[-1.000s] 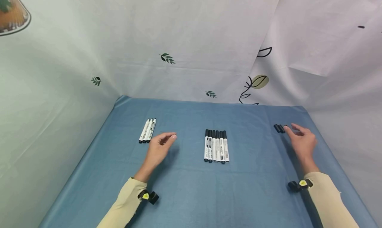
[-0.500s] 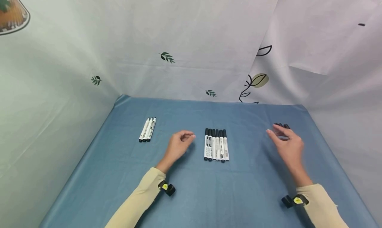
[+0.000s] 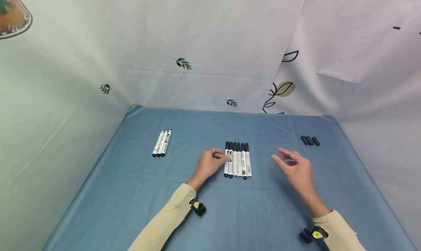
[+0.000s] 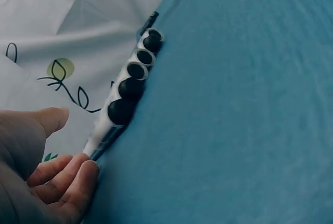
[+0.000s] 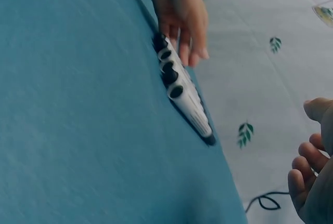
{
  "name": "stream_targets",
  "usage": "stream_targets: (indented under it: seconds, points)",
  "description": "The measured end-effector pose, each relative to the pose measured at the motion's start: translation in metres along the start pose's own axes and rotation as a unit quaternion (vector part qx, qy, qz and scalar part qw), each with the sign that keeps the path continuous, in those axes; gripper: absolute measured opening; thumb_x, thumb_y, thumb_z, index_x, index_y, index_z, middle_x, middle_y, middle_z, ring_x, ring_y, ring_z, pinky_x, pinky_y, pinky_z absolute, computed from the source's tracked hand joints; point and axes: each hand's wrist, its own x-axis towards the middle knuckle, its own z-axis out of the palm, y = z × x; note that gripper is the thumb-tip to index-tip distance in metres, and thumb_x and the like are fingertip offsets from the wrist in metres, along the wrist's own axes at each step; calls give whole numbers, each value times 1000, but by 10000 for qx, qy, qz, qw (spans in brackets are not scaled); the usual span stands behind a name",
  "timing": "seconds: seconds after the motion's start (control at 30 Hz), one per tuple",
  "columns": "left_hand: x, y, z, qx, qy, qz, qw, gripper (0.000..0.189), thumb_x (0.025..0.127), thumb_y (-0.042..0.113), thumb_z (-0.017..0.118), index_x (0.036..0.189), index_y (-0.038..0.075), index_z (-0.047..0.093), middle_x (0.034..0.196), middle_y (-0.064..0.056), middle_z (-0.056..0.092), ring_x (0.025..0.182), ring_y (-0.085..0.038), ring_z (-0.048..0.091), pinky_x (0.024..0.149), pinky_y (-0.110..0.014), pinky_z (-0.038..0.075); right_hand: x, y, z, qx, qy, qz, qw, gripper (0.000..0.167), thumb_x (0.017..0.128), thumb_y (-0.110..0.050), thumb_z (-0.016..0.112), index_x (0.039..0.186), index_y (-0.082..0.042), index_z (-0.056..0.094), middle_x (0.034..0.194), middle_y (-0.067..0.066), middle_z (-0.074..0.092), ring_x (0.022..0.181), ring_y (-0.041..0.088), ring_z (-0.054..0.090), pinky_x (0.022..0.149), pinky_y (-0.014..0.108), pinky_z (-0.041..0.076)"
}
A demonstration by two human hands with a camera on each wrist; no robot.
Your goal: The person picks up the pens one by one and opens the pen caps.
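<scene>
A row of several white markers (image 3: 239, 165) with black caps lies side by side in the middle of the blue cloth. My left hand (image 3: 209, 164) is at the row's left side, its thumb tip overlapping the leftmost marker in the head view. In the left wrist view the thumb stands apart from the loosely bent fingers (image 4: 62, 182), whose tips are right by the nearest marker (image 4: 120, 112). My right hand (image 3: 298, 172) hovers right of the row, thumb and fingers parted with nothing between them; the right wrist view shows it at the right edge.
Three uncapped white markers (image 3: 162, 143) lie together at the back left. Three black caps (image 3: 310, 140) lie at the back right. Blue cloth (image 3: 230, 221) covers the table, with a white printed curtain (image 3: 210, 42) behind and at both sides.
My left hand has moved right, from near the uncapped markers to the row. My right hand has left the three caps and come left and nearer, leaving them on the cloth.
</scene>
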Motion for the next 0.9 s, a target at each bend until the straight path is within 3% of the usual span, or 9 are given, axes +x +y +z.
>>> stream_targets:
  seconds: [0.33, 0.53, 0.67, 0.9]
  points:
    - [2, 3, 9, 647, -8, 51, 9979, 41, 85, 35, 85, 112, 8, 73, 96, -3, 74, 89, -20, 68, 80, -39, 56, -10, -8, 15, 198, -261, 85, 9994, 33, 86, -17, 85, 116, -7, 77, 99, 9, 75, 86, 8, 65, 72, 12, 49]
    - [4, 0, 6, 634, -32, 59, 9980, 35, 86, 27, 85, 110, 6, 73, 93, -4, 73, 86, -21, 68, 81, -40, 56, -9, -5, 17, 277, -232, 74, 9993, 32, 86, -18, 84, 116, -7, 77, 99, 10, 75, 86, 3, 63, 72, 10, 48]
    - [3, 0, 2, 593, 14, 51, 9982, 25, 89, 20, 77, 107, 4, 74, 88, -4, 74, 79, -19, 67, 79, -39, 56, -10, -4, 18, 246, -204, 63, 9995, 32, 87, -16, 84, 116, -7, 77, 98, 9, 74, 86, 1, 61, 72, 9, 46]
    - [6, 2, 3, 1008, -22, -9, 9949, 33, 88, 28, 82, 104, 2, 71, 83, -2, 69, 69, -11, 60, 69, -34, 53, -10, -3, 18, 202, -215, 62, 9995, 31, 88, -17, 83, 117, -6, 76, 100, 9, 74, 85, -3, 60, 73, 9, 46]
